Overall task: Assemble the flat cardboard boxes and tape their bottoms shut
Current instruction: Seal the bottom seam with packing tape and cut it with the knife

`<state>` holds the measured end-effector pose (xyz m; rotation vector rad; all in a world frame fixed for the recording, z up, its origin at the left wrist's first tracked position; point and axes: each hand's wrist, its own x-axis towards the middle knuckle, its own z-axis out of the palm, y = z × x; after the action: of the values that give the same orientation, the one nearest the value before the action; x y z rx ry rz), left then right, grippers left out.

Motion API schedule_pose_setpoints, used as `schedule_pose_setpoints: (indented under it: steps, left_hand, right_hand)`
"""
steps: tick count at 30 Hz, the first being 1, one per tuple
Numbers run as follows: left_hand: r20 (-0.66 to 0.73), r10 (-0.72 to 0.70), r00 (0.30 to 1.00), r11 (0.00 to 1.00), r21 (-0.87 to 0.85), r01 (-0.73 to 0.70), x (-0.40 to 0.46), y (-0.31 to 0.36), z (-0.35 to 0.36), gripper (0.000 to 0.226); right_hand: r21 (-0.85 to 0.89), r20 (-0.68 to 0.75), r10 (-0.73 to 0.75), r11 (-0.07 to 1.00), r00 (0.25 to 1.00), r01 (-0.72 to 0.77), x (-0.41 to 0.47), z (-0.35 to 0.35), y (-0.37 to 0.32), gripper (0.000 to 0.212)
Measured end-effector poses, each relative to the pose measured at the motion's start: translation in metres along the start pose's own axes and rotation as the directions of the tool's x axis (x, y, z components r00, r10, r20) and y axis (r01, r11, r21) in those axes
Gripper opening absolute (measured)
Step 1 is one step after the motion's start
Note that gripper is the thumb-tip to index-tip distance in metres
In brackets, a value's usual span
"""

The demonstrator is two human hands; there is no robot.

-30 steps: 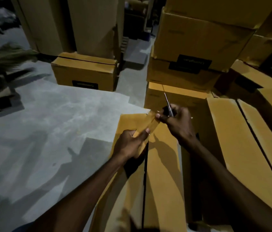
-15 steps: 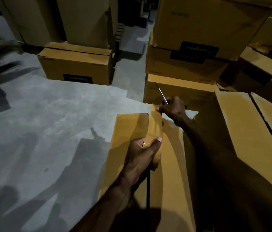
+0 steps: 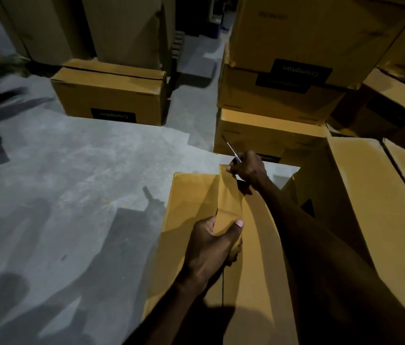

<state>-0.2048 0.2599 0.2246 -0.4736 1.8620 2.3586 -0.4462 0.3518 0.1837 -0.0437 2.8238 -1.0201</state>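
A brown cardboard box [image 3: 191, 195] stands in front of me with its two flaps closed along a dark centre seam. A strip of brown tape [image 3: 230, 197] runs along that seam from the far edge toward me. My left hand [image 3: 213, 245] pinches the near end of the strip, probably on a tape roll hidden under the palm. My right hand [image 3: 247, 166] grips the far end of the strip at the box's far edge and also holds a thin metal blade [image 3: 233, 151] that points up and left.
A stack of assembled boxes [image 3: 283, 95] rises just beyond the far edge. A long box [image 3: 380, 207] stands close on the right, a single box [image 3: 111, 95] sits on the grey concrete floor [image 3: 72, 183] at the left, and tall cartons line the back.
The tape strip has been stretched longer. My left hand drew toward me along the seam, while my right hand carried the far end out to the box's far edge.
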Motion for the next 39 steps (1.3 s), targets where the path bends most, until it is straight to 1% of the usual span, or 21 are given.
schedule_pose_setpoints:
  steps: [3, 6, 9, 11, 12, 13, 14, 15, 16, 17, 19, 20, 21, 22, 24, 29, 32, 34, 36, 38, 39]
  left_hand:
    - [-0.002, -0.012, 1.000, 1.000, -0.015, 0.012, 0.002, -0.003, 0.001, 0.026]
    - [0.020, -0.039, 0.999, 0.998, -0.056, 0.040, 0.005, -0.006, 0.001, 0.027]
    - [0.045, -0.046, 0.998, 0.998, -0.035, 0.047, 0.006, -0.010, 0.000, 0.023]
    - [0.053, -0.054, 0.997, 0.998, -0.024, 0.056, 0.006, -0.011, -0.001, 0.025]
    - [0.055, -0.055, 0.997, 0.998, -0.020, 0.056, 0.007, -0.012, -0.001, 0.025]
    - [0.057, -0.056, 0.997, 0.998, -0.015, 0.057, 0.008, -0.013, -0.001, 0.024]
    - [0.056, -0.061, 0.997, 0.998, -0.008, 0.062, 0.008, -0.014, -0.002, 0.021]
    - [0.055, -0.067, 0.996, 0.998, -0.004, 0.067, 0.008, -0.015, -0.002, 0.017]
    - [0.054, -0.071, 0.996, 0.997, 0.000, 0.071, 0.007, -0.015, -0.002, 0.014]
    - [0.052, -0.073, 0.996, 0.997, 0.011, 0.073, 0.007, -0.015, -0.002, 0.013]
    - [0.041, -0.071, 0.997, 0.997, 0.035, 0.069, 0.005, -0.014, -0.001, 0.014]
    - [0.036, -0.064, 0.997, 0.997, 0.052, 0.062, 0.005, -0.015, -0.001, 0.016]
    - [0.036, -0.059, 0.998, 0.996, 0.069, 0.056, 0.004, -0.014, -0.001, 0.018]
    - [0.039, -0.053, 0.998, 0.996, 0.078, 0.050, 0.004, -0.013, -0.001, 0.019]
    - [0.035, -0.056, 0.998, 0.996, 0.075, 0.053, 0.001, -0.011, -0.001, 0.024]
    - [-0.041, -0.126, 0.991, 0.992, 0.017, 0.126, -0.010, -0.008, 0.002, 0.030]
    - [-0.100, -0.145, 0.984, 0.985, 0.079, 0.153, -0.022, -0.014, 0.001, 0.035]
    - [-0.103, -0.167, 0.981, 0.980, 0.094, 0.177, -0.037, -0.020, 0.001, 0.038]
    - [-0.105, -0.201, 0.974, 0.977, 0.057, 0.207, -0.054, -0.025, 0.005, 0.038]
    - [-0.133, -0.206, 0.969, 0.978, 0.009, 0.209, -0.065, -0.032, 0.007, 0.036]
    - [-0.148, -0.193, 0.970, 0.981, 0.005, 0.196, -0.067, -0.034, 0.007, 0.037]
  right_hand:
    - [-0.078, 0.043, 0.015, 0.997, 0.999, -0.011, 0.008, 0.011, 0.006, 0.019]
    - [-0.179, 0.057, 0.046, 0.983, 0.997, -0.035, 0.010, 0.018, 0.006, 0.018]
    - [-0.249, 0.159, 0.117, 0.966, 0.980, -0.075, 0.014, 0.008, 0.000, 0.017]
    - [-0.332, 0.200, 0.138, 0.941, 0.970, -0.066, 0.017, 0.003, 0.000, 0.026]
    - [-0.369, 0.184, 0.118, 0.928, 0.976, -0.042, 0.018, 0.003, 0.002, 0.032]
    - [-0.381, 0.133, 0.068, 0.925, 0.989, -0.013, 0.017, 0.005, 0.005, 0.036]
    - [-0.355, 0.070, 0.010, 0.935, 0.997, 0.015, 0.015, 0.008, 0.009, 0.036]
    - [-0.286, 0.012, -0.052, 0.957, 0.999, 0.053, 0.011, 0.009, 0.013, 0.032]
    - [-0.204, -0.010, -0.104, 0.974, 0.994, 0.100, 0.007, 0.009, 0.015, 0.028]
    - [-0.126, 0.032, -0.151, 0.980, 0.988, 0.154, 0.003, 0.007, 0.016, 0.024]
    - [-0.051, 0.222, -0.245, 0.964, 0.944, 0.262, -0.005, -0.001, 0.018, 0.024]
    - [-0.052, 0.298, -0.279, 0.950, 0.913, 0.308, -0.009, -0.003, 0.019, 0.024]
    - [-0.071, 0.336, -0.291, 0.940, 0.896, 0.333, -0.014, -0.005, 0.021, 0.024]
    - [-0.090, 0.344, -0.295, 0.935, 0.891, 0.344, -0.018, -0.004, 0.025, 0.026]
    - [-0.117, 0.309, -0.295, 0.932, 0.904, 0.344, -0.026, 0.000, 0.032, 0.032]
    - [-0.227, 0.127, -0.286, 0.924, 0.950, 0.308, -0.043, 0.013, 0.030, 0.037]
    - [-0.224, 0.090, -0.274, 0.931, 0.958, 0.287, -0.046, 0.016, 0.030, 0.038]
    - [-0.230, 0.084, -0.260, 0.934, 0.962, 0.273, -0.046, 0.018, 0.031, 0.037]
    - [-0.241, 0.070, -0.243, 0.937, 0.968, 0.253, -0.048, 0.019, 0.030, 0.037]
    - [-0.287, 0.022, -0.234, 0.930, 0.972, 0.230, -0.054, 0.019, 0.029, 0.044]
    - [-0.329, -0.017, -0.255, 0.914, 0.967, 0.236, -0.060, 0.019, 0.028, 0.048]
